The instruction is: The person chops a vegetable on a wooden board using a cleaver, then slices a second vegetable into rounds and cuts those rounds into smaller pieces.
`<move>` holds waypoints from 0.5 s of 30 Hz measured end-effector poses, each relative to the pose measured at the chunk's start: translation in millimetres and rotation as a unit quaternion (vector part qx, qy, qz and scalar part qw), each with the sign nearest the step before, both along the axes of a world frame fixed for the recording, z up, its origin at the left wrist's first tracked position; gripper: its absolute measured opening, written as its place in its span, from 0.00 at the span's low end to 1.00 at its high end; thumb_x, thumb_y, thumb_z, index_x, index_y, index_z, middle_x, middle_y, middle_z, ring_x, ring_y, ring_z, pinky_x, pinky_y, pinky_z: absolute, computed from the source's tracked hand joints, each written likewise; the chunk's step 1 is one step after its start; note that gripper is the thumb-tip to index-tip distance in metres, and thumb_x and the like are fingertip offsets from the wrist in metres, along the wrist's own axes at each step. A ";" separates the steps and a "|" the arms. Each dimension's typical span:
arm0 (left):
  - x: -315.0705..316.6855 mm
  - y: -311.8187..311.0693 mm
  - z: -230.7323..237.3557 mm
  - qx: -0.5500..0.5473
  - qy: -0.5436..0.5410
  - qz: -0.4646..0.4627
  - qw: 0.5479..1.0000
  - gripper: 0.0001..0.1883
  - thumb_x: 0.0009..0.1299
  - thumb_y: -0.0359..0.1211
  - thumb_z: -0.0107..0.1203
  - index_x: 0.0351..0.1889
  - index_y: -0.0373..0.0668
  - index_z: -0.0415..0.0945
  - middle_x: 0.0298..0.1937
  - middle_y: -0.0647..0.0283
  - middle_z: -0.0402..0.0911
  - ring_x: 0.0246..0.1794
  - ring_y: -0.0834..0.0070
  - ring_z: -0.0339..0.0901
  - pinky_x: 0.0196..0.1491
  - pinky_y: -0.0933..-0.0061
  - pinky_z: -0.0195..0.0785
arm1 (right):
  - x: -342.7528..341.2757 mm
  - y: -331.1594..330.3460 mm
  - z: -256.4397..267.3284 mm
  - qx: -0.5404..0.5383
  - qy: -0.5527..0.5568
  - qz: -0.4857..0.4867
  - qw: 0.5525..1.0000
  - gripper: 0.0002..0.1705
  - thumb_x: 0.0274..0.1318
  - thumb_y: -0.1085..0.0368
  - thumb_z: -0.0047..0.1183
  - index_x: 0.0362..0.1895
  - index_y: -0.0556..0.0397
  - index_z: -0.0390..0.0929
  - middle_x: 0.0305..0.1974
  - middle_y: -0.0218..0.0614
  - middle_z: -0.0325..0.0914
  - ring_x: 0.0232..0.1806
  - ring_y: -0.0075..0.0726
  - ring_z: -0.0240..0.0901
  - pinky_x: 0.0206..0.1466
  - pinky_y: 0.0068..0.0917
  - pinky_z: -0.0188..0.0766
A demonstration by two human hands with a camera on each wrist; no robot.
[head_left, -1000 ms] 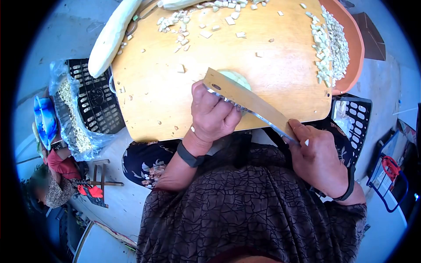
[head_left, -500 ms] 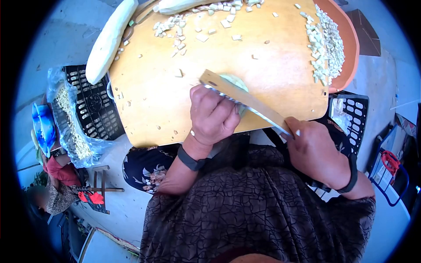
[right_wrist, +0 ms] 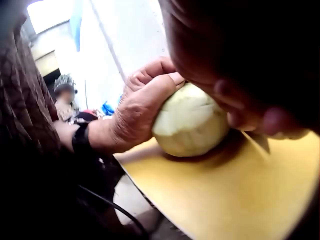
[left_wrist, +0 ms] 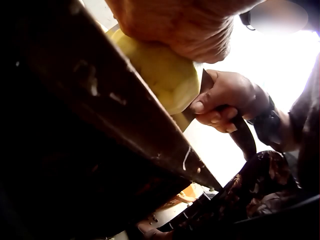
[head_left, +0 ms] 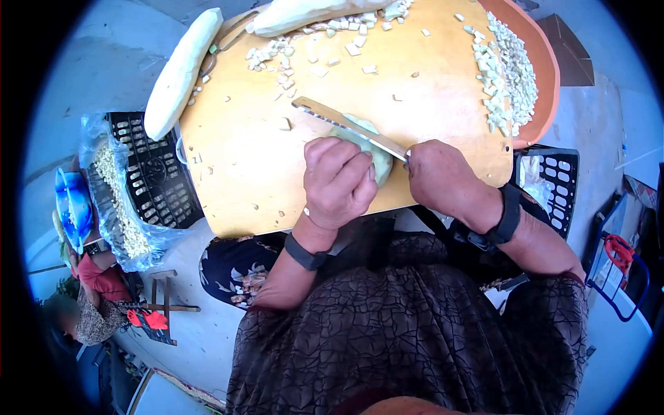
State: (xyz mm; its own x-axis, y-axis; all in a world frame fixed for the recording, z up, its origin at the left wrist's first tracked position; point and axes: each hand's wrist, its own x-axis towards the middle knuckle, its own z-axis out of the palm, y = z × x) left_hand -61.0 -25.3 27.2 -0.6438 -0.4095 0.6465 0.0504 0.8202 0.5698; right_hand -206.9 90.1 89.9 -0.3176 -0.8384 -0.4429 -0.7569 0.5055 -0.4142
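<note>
On the wooden board (head_left: pixel 277 173) a thick, pale green peeled vegetable (head_left: pixel 382 164) stands near the front edge. My left hand (head_left: pixel 337 178) grips its left side with curled fingers. My right hand (head_left: pixel 446 178) holds a broad-bladed cleaver (head_left: pixel 324 112), its blade seen nearly edge-on, slanting across the vegetable's top. In the right wrist view, the left thumb lies along the rounded, faceted vegetable (right_wrist: pixel 192 125), whose underside is close on the board. The left wrist view has the right fingers (left_wrist: pixel 215 117) wrapped at the cleaver's handle, beside the vegetable (left_wrist: pixel 167 80).
Two long peeled vegetables, one (head_left: pixel 183 76) at the left corner, another (head_left: pixel 311 14) at the back, lie among diced pieces (head_left: pixel 273 55). An orange basin (head_left: pixel 546 76) of dice stands at the right edge. Black crates (head_left: pixel 155 166) flank the board; another person (head_left: pixel 97 304) is at left.
My right hand has moved up and left, closer to the vegetable. The cleaver has turned from its broad side to nearly edge-on, uncovering more of the vegetable. My left hand keeps its grip.
</note>
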 end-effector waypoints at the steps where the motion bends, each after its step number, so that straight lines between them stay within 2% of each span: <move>1: 0.4 0.4 -0.3 -0.002 -0.001 0.003 1.000 0.12 0.49 0.22 0.61 0.33 0.41 0.80 0.39 0.61 0.77 0.42 0.61 0.73 0.47 0.63 0.69 | 1.9 0.7 1.2 0.015 -0.002 -0.010 1.000 0.07 0.47 0.72 0.50 0.25 0.61 0.81 0.26 0.55 0.79 0.32 0.59 0.79 0.39 0.46 0.76; 7: -0.6 1.5 -1.3 -0.002 0.017 0.008 1.000 0.13 0.49 0.21 0.61 0.34 0.40 0.81 0.39 0.61 0.77 0.41 0.60 0.74 0.46 0.64 0.70 | 5.9 18.0 -5.0 -0.075 0.038 -0.048 0.995 0.07 0.51 0.70 0.51 0.26 0.60 0.80 0.24 0.55 0.78 0.30 0.59 0.78 0.36 0.47 0.74; 10: 0.4 4.0 -4.3 -0.005 0.019 0.021 1.000 0.12 0.49 0.23 0.62 0.33 0.40 0.80 0.39 0.61 0.76 0.42 0.60 0.73 0.46 0.62 0.69 | 9.0 29.3 15.9 -0.087 0.035 -0.036 0.995 0.06 0.56 0.67 0.55 0.32 0.58 0.78 0.19 0.54 0.73 0.26 0.63 0.74 0.32 0.50 0.70; 13: 1.4 5.3 -3.1 -0.007 0.014 0.031 0.999 0.12 0.49 0.24 0.63 0.32 0.40 0.79 0.40 0.60 0.75 0.43 0.59 0.72 0.47 0.59 0.68 | 15.8 36.1 44.5 -0.074 0.012 -0.031 0.997 0.06 0.52 0.69 0.53 0.27 0.60 0.77 0.20 0.53 0.76 0.24 0.60 0.76 0.32 0.49 0.73; 15: 4.4 7.6 -6.9 0.002 0.001 0.042 0.999 0.11 0.49 0.24 0.63 0.32 0.40 0.79 0.40 0.59 0.75 0.43 0.58 0.72 0.47 0.59 0.68 | 17.5 42.3 53.8 -0.082 0.002 -0.031 0.996 0.05 0.52 0.70 0.55 0.29 0.60 0.76 0.19 0.52 0.75 0.24 0.60 0.75 0.30 0.48 0.72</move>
